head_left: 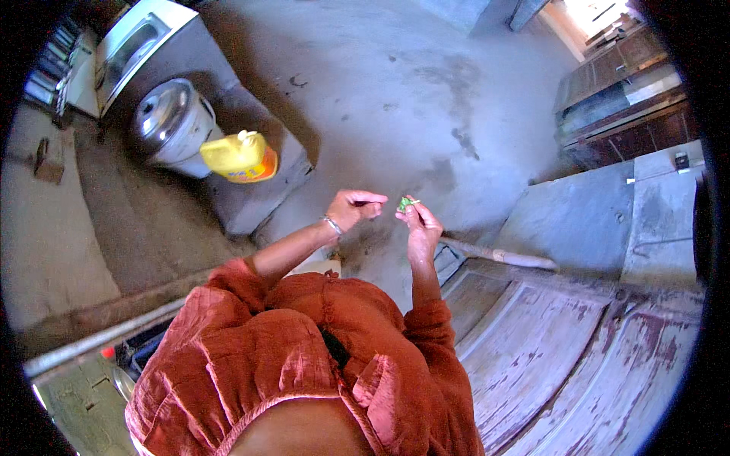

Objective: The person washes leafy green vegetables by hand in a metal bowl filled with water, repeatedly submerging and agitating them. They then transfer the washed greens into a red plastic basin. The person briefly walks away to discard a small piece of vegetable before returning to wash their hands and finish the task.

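Note:
Both my hands are raised in front of my body, a short gap between their fingertips. Between the thumb and fingers of my right hand (422, 226) is a small green leafy sprig (405, 204), with a pale stem end sticking out to the right. My left hand (352, 210), with a silvery bangle at the wrist, points toward the sprig without touching it. Its fingers are pressed together in a pinch; whether anything tiny is between them I cannot make out.
A yellow plastic jug (237, 158) stands on a grey ledge (243, 201) at the left, beside a pale pot with a shiny metal lid (163, 106). A worn wooden door panel (532, 334) lies at lower right. Wooden furniture (623, 99) stands far right.

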The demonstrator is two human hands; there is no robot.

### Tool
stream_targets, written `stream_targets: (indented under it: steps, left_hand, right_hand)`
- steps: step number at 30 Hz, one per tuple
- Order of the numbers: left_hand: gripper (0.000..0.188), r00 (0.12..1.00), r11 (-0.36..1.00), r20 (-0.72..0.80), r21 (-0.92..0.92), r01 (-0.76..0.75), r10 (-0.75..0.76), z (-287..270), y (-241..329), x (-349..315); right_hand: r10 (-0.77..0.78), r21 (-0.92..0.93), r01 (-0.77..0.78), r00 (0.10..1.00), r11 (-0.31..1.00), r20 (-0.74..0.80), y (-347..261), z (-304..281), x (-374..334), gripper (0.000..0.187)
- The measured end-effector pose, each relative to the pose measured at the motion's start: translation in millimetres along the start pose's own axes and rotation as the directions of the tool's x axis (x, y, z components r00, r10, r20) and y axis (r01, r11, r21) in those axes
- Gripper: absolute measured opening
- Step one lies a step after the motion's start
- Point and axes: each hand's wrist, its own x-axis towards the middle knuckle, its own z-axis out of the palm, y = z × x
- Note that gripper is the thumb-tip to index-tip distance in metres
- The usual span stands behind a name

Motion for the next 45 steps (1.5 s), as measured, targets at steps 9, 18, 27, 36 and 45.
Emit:
stream_targets:
  steps: [9,18,27,36,45]
  left_hand:
    - [0.018,0.959,0.986,-0.243,-0.111,0.125,-0.149,-86,58,142]
    - [0.014,0.785,0.925,-0.591,-0.374,-0.061,-0.187,-202,84,233]
    - [0.014,0.655,0.915,-0.731,-0.374,-0.15,-0.191,-268,119,262]
    - [0.015,0.611,0.934,-0.787,-0.277,-0.224,-0.087,-378,198,297]
    - [0.017,0.278,0.882,-0.942,-0.286,-0.374,-0.187,-448,217,278]
  right_hand:
    - [0.157,0.225,-0.066,0.897,0.972,-0.413,10,-88,162,0.018]
    - [0.25,0.135,-0.228,0.952,0.964,-0.174,45,-64,405,0.015]
    - [0.254,-0.027,-0.255,0.934,0.966,0.253,83,159,567,0.008]
    - [0.391,-0.135,-0.376,0.772,0.917,0.501,115,388,617,0.009]
    - [0.431,-0.324,-0.284,0.597,0.902,0.677,173,645,651,0.018]
